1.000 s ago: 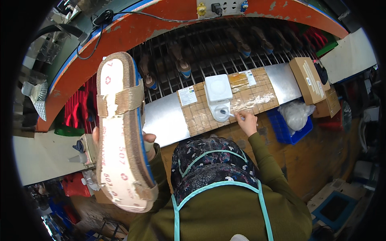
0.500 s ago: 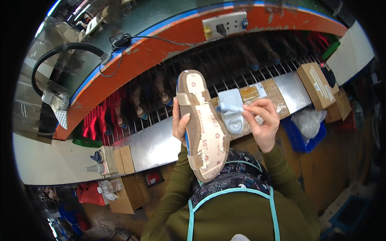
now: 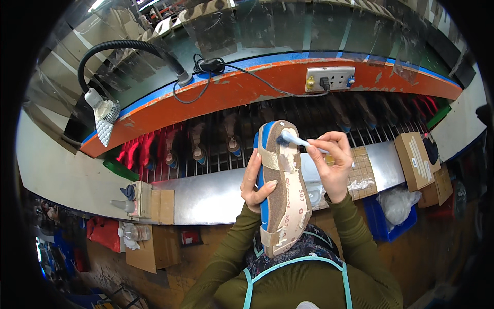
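Observation:
My left hand (image 3: 253,185) is closed around the side of a sandal upper on a blue last (image 3: 290,198), fingers along its left edge. The underside faces me, with a brown felt-like border, a pale printed insole board and gold straps folded over it. My right hand (image 3: 334,167) pinches a small brush with a pale blue handle (image 3: 295,138). Its dark bristles are at the far end of the underside, apparently touching it. Partly hidden behind the sandal and my right hand is a pale grey plastic tray (image 3: 311,172) on the ledge.
Beyond the metal ledge (image 3: 206,201), more lasted sandals (image 3: 198,141) stand on a rod conveyor, red-lit at both ends. A bendy lamp (image 3: 105,110) hangs at left. A socket strip (image 3: 330,79) sits on the orange beam. At right are a cardboard box (image 3: 416,160) and blue bin (image 3: 392,232).
The brush has moved from over the grey tray to the far end of the sandal's underside. The view has shifted, so the bench sits lower in the picture.

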`<state>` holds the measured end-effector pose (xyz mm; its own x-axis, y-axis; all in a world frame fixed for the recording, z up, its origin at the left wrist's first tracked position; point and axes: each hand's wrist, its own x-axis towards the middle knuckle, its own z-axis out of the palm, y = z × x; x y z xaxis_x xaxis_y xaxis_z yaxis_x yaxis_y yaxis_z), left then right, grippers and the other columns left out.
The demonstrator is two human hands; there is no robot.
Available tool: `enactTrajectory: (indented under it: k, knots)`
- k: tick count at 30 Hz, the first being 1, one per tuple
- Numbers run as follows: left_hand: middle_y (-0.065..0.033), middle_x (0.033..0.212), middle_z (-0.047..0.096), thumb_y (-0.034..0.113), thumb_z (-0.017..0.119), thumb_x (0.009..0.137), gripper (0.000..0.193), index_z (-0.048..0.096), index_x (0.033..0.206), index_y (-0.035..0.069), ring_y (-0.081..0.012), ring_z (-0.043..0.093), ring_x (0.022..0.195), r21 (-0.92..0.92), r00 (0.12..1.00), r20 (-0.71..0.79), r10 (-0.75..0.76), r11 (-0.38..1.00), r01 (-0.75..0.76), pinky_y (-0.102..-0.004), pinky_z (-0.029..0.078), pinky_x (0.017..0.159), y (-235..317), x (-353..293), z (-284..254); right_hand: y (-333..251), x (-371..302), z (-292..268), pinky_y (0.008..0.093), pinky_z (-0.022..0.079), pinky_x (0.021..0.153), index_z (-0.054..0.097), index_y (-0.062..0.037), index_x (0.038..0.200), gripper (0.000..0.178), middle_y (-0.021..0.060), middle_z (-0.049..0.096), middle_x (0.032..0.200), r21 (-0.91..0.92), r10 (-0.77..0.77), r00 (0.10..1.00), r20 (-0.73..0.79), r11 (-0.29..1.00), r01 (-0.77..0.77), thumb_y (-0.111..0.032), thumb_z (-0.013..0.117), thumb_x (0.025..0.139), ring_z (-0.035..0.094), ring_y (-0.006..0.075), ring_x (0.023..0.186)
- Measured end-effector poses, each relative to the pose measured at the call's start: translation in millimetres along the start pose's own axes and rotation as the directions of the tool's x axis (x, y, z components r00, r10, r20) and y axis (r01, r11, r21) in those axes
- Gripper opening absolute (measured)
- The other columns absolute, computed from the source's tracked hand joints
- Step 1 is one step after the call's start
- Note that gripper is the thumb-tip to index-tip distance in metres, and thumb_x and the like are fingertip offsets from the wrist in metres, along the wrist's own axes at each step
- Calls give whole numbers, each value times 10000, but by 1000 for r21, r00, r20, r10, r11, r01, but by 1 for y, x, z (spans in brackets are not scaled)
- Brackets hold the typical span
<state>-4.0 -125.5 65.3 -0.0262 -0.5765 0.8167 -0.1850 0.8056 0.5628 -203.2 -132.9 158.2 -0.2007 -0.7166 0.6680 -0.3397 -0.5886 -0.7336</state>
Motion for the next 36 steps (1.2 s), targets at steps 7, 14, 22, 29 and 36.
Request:
enactTrajectory:
  k: [7, 14, 22, 29, 36]
  knots:
    - [-247, 1382, 509, 97, 739, 795, 355, 622, 1102, 233, -499, 486, 1271, 98, 980, 12, 201, 975, -201, -567, 443, 1040, 0, 27, -6, 0, 19, -14, 264, 395, 738, 776, -109, 902, 172, -1, 592, 913, -134, -107, 985, 139, 983, 126, -168, 830, 749, 553, 97, 728]
    - [-244, 1358, 535, 96, 762, 763, 366, 630, 1080, 222, -490, 513, 1249, 83, 989, 25, 144, 986, -146, -551, 463, 1026, -1, 39, -10, 5, 50, -25, 238, 421, 637, 776, -94, 870, 143, -3, 596, 876, 9, -64, 926, 372, 998, 66, -191, 818, 774, 544, 77, 684]
    - [-249, 1357, 533, 120, 766, 769, 352, 626, 1080, 204, -469, 515, 1258, -8, 997, 31, -75, 997, 75, -530, 457, 1044, -3, 27, -3, 17, 25, -29, 295, 313, 756, 781, -141, 871, 191, -17, 612, 897, -114, -207, 944, 257, 963, 243, -204, 847, 703, 512, 95, 667]
    - [-249, 1372, 518, 149, 775, 772, 383, 612, 1113, 217, -461, 505, 1272, 16, 981, -25, 190, 982, -190, -526, 453, 1050, -4, 37, 4, 12, 29, -28, 280, 343, 766, 781, -122, 868, 167, -8, 610, 935, -27, -114, 971, 209, 992, 122, -164, 845, 720, 532, 100, 695]
    - [-249, 1391, 501, 174, 794, 759, 417, 607, 1128, 225, -457, 497, 1282, -23, 987, -38, 155, 987, -156, -523, 451, 1054, 2, 29, 5, 6, 26, -40, 271, 396, 710, 776, -102, 894, 163, 7, 608, 907, 30, -205, 908, 365, 977, 209, -145, 831, 746, 554, 109, 709]
